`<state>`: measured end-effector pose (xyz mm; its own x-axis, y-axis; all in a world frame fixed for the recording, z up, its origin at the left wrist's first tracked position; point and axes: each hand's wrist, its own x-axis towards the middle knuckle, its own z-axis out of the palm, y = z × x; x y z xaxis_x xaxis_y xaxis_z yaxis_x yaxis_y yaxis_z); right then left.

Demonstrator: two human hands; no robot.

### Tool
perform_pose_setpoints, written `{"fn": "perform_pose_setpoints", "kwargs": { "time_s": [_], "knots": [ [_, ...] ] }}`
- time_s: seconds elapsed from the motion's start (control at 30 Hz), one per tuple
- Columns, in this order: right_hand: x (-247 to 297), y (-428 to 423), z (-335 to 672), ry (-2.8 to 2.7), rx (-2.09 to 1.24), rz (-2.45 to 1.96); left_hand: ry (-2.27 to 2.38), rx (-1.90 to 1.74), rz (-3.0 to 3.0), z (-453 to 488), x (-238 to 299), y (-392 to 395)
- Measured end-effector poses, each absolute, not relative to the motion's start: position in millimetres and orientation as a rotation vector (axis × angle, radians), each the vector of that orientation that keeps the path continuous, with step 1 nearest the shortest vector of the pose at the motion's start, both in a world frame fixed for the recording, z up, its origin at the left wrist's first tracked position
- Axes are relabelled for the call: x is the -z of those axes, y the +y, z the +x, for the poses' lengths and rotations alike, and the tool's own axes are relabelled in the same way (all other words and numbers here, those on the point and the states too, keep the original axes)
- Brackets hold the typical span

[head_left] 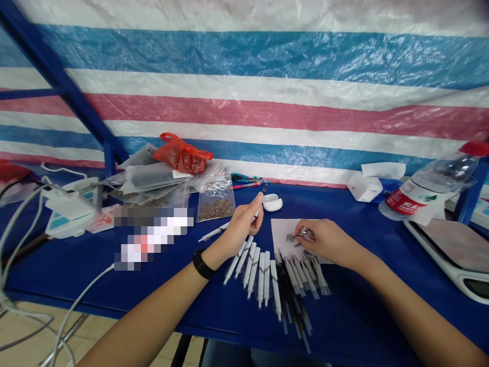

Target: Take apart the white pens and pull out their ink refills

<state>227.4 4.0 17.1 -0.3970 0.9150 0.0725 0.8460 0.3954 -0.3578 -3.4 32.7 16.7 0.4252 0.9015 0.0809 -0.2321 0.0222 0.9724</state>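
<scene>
My left hand, with a black band on the wrist, is closed round a white pen barrel that points up and to the right. My right hand rests on a white paper sheet and pinches at a small pile of metal springs. In front of both hands lie a row of white pen barrels, a bundle of thin dark refills and several clear-tipped pen parts, all on the blue table.
At the back left lie clear bags, an orange plastic bag and a white device with cables. A white case sits behind the paper. A tissue box, a plastic bottle and a scale stand at the right.
</scene>
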Motion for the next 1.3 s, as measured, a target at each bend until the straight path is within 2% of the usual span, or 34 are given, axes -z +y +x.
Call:
{"fn": "perform_pose_setpoints", "kwargs": {
  "time_s": [0.37, 0.6, 0.77, 0.87, 1.0, 1.3],
  "knots": [
    [-23, 2, 227, -2.273, -0.595, -1.577, 0.715, -0.974, 1.305, -4, -13, 32],
    [-42, 0, 242, -2.012, -0.934, -1.579, 0.781, -0.925, 1.627, -5, -17, 27],
    [-56, -6, 241, -1.495, -1.346, -1.185, 0.819, -0.877, 1.826, -2, -17, 23],
    [-57, -13, 231, -1.226, -1.480, -0.877, 0.800, -0.853, 1.864, -1, -16, 22],
    [-50, -22, 210, -1.134, -1.541, -0.700, 0.750, -0.820, 1.839, 0, -16, 20],
    [-41, -23, 195, -1.048, -1.464, -0.674, 0.651, -0.697, 1.738, 10, -14, 7]
  ]
}}
